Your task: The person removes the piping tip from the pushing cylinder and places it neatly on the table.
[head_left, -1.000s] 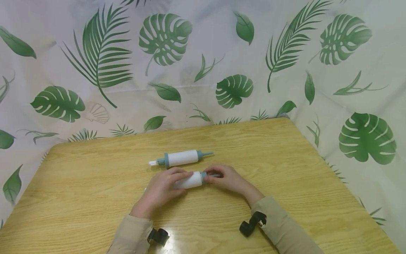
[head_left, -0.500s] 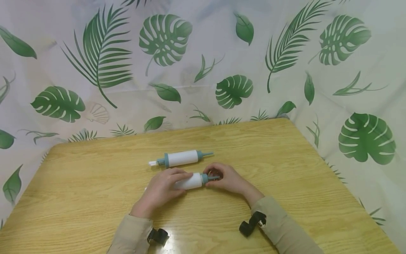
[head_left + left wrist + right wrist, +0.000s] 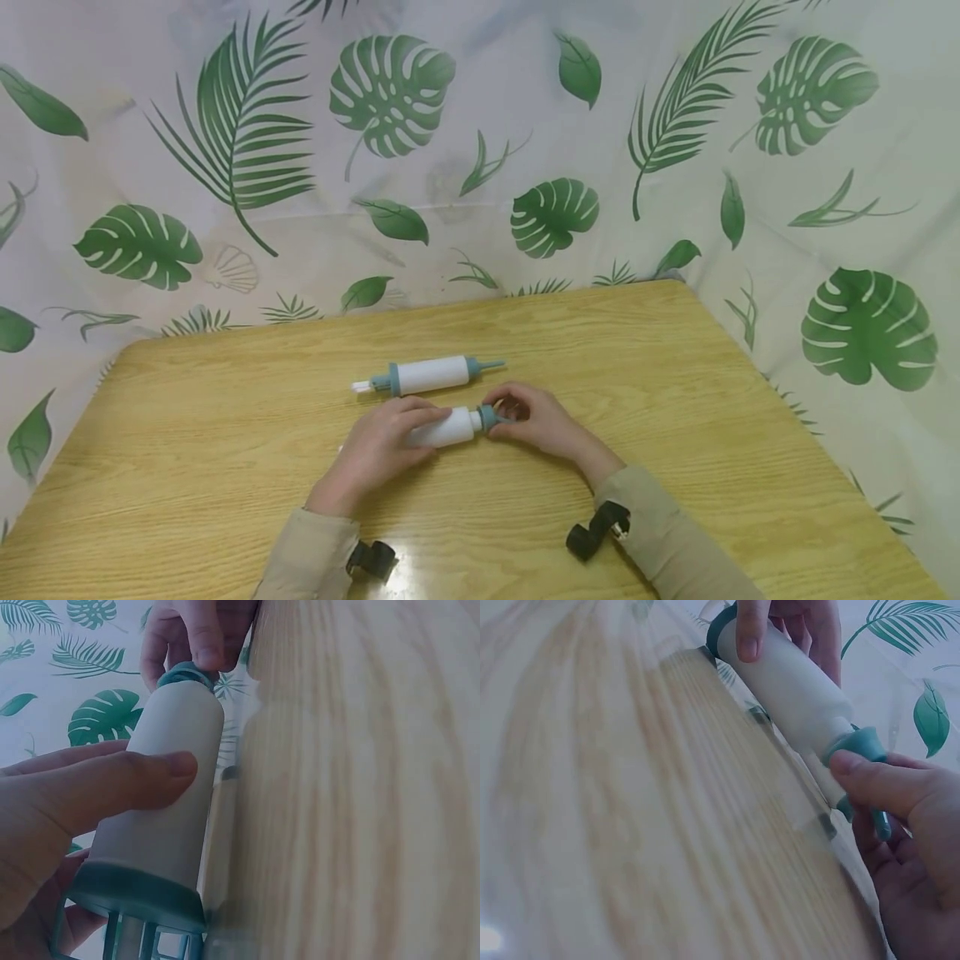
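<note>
Near the middle of the table, my left hand (image 3: 384,437) holds a white syringe-like tube (image 3: 447,429), thumb and fingers round its barrel. A teal slotted collar (image 3: 135,894) shows at the tube's rear end in the left wrist view. My right hand (image 3: 543,421) pinches the teal nozzle cap (image 3: 859,742) between thumb and fingers at the tube's front end. The cap stands tilted, and the tube's narrow white neck (image 3: 476,421) shows behind it. Whether the cap still touches the neck's tip I cannot tell.
A second white tube (image 3: 432,374) with teal ends and a thin nozzle lies just beyond my hands. The wooden table (image 3: 637,350) meets a leaf-printed cloth (image 3: 465,108) at its back and right edges. Black camera mounts (image 3: 372,558) sit at both wrists.
The nozzle cap has come forward along the tube and tilted, baring the white neck. My right fingers have turned with it. My left hand has shifted very slightly left with the tube.
</note>
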### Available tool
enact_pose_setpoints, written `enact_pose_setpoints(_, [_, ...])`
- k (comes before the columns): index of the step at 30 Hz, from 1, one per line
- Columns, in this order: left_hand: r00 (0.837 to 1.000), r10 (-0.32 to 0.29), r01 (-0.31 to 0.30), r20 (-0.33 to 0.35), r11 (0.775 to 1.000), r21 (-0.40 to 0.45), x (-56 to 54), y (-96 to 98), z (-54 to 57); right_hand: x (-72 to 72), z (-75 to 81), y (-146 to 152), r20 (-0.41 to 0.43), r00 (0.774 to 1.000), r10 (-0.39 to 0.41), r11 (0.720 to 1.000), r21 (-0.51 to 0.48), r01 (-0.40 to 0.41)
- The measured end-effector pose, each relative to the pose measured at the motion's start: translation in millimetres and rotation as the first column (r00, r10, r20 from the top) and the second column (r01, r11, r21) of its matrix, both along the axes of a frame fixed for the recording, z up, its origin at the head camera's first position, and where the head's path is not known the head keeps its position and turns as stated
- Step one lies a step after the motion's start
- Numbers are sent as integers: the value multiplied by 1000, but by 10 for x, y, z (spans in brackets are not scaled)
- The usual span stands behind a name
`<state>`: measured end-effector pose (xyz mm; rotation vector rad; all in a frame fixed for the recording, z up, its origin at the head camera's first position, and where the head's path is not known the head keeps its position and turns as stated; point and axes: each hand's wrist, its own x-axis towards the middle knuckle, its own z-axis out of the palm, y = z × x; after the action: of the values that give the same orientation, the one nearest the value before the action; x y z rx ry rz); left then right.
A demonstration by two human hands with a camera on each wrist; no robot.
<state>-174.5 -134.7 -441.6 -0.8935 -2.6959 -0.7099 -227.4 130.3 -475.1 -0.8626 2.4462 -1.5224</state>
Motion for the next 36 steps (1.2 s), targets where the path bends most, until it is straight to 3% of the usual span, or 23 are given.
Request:
enact_pose_setpoints(5, [1000, -21, 21, -3, 1000, -7, 3, 8, 4, 2, 83, 56, 60, 995, -80, 997, 7, 80])
enact_pose_setpoints(8, [1000, -29, 29, -7, 999, -25, 5, 11, 7, 13, 190, 113, 84, 992, -89, 996, 36, 86])
enact_pose_setpoints(12, [999, -30, 30, -17, 999, -45, 2, 15, 12, 24, 311, 186, 72, 997, -14, 998, 59, 9])
enact_pose_setpoints(19, [999, 10, -13, -47, 997, -74, 2, 37, 36, 35, 380, 234, -16, 992, 128, 984, 125, -125])
enact_pose_setpoints(28, [993, -25, 26, -113, 1000, 7, -6, 195, 78, 74, 446, 172, -67, 977, 204, 974, 116, -195])
enact_pose_setpoints(36, [999, -33, 32, 6, 990, 135, -9, 444, 113, 85, 492, 108, -67, 973, 222, 970, 112, -214])
